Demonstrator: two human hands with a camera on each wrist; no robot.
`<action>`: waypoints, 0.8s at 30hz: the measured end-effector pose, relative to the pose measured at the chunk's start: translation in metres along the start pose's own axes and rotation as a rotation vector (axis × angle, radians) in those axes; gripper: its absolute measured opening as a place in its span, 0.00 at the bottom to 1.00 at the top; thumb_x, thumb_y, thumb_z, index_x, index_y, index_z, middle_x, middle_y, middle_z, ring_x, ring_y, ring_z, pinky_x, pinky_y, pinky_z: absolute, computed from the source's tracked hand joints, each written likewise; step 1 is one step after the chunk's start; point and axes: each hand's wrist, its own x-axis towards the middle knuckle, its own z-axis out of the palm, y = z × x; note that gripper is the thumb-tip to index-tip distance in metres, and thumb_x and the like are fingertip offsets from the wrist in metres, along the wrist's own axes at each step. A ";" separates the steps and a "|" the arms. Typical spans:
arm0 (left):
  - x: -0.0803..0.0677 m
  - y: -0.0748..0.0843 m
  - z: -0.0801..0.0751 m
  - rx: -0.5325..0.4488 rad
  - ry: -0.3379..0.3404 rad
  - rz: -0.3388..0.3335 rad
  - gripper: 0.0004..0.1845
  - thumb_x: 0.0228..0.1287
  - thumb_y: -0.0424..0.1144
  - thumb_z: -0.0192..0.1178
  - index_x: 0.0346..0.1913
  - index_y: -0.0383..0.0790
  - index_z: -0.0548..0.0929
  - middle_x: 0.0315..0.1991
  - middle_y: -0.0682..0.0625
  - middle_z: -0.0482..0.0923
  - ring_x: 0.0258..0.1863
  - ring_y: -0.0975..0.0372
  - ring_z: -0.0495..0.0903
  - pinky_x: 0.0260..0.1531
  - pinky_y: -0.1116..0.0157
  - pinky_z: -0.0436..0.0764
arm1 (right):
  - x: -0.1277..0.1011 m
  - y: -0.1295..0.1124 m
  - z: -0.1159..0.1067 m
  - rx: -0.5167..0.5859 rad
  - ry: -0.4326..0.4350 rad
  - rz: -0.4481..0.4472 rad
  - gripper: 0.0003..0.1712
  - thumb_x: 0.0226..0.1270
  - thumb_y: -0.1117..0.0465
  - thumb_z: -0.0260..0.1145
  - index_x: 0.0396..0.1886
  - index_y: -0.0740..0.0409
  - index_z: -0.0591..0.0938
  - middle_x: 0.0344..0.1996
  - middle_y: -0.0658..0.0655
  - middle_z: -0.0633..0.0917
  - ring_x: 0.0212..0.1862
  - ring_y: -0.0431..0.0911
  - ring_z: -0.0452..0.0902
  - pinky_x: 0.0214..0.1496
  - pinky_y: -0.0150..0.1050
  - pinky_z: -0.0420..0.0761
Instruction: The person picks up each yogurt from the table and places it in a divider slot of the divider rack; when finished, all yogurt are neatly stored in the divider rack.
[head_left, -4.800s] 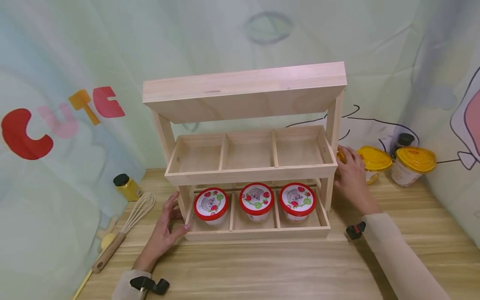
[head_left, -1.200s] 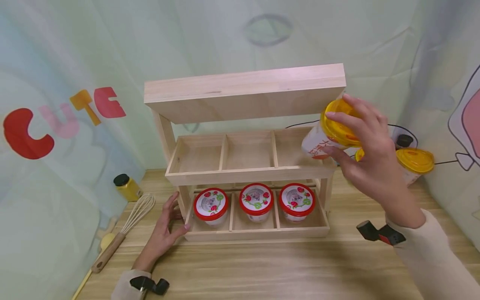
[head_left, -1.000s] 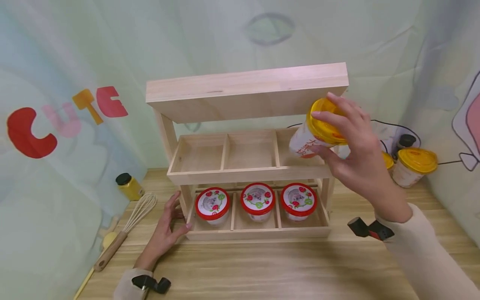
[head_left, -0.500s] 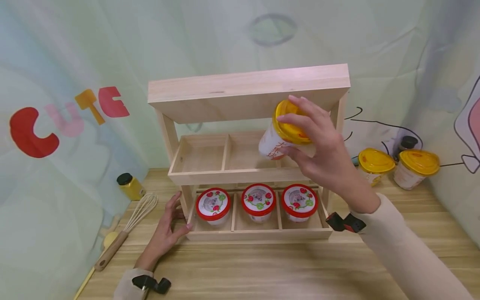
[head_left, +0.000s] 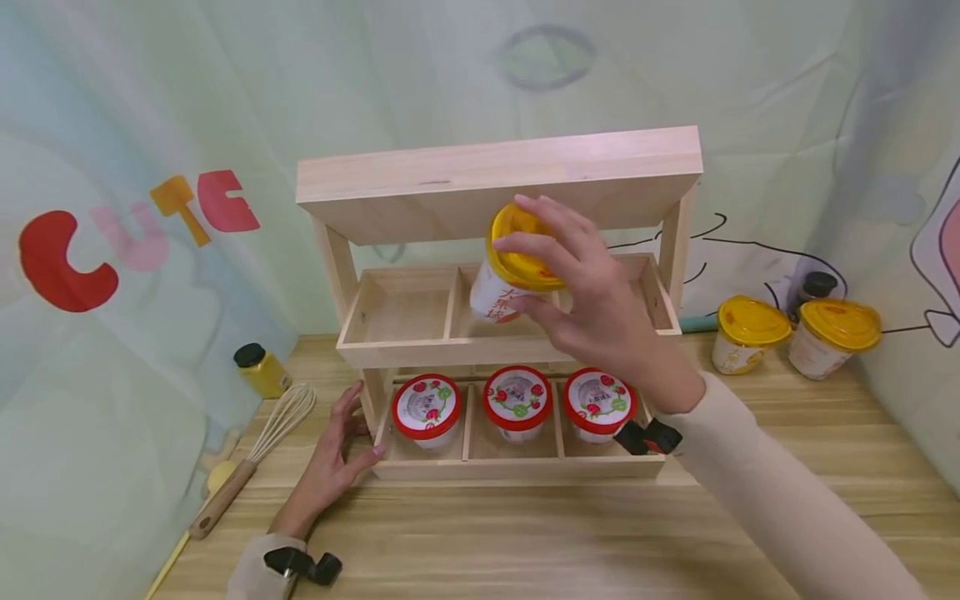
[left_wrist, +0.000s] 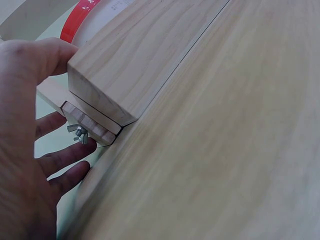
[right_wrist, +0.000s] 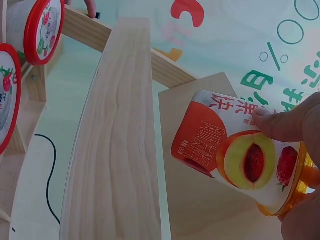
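Note:
In the head view my right hand (head_left: 592, 287) grips a yogurt cup (head_left: 491, 293) by its yellow lid. The tilted white cup, printed with a peach in the right wrist view, hangs in front of the upper tray's middle compartment. A wooden display rack (head_left: 498, 158) stands on the table. Its upper tray (head_left: 405, 354) has three compartments. Three red-lidded cups sit in the lower tray, one per compartment: left (head_left: 426, 410), middle (head_left: 517, 404) and right (head_left: 598, 404). At the rack's lower left end, my left hand (head_left: 330, 462) holds the corner, fingers near a wing nut (left_wrist: 79, 133).
Two more yellow-lidded cups, a nearer-middle one (head_left: 750, 329) and a farther-right one (head_left: 832, 333), stand right of the rack, with a black-capped bottle (head_left: 817, 286) behind. On the left lie a whisk (head_left: 255, 458) and a yellow jar (head_left: 262, 372). A printed curtain (head_left: 450, 67) hangs behind.
My right hand has lifted a yellow-lidded cup from beside the rack's right side and carried it left, past the upper tray's right compartment to the middle. The left hand stays at the rack's corner.

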 end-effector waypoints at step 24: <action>0.000 -0.004 -0.001 0.004 0.005 0.034 0.56 0.61 0.26 0.72 0.87 0.46 0.51 0.74 0.31 0.73 0.59 0.73 0.80 0.62 0.68 0.78 | 0.041 -0.006 0.057 0.032 -0.053 -0.102 0.29 0.63 0.72 0.75 0.63 0.52 0.83 0.77 0.66 0.74 0.81 0.63 0.64 0.85 0.58 0.63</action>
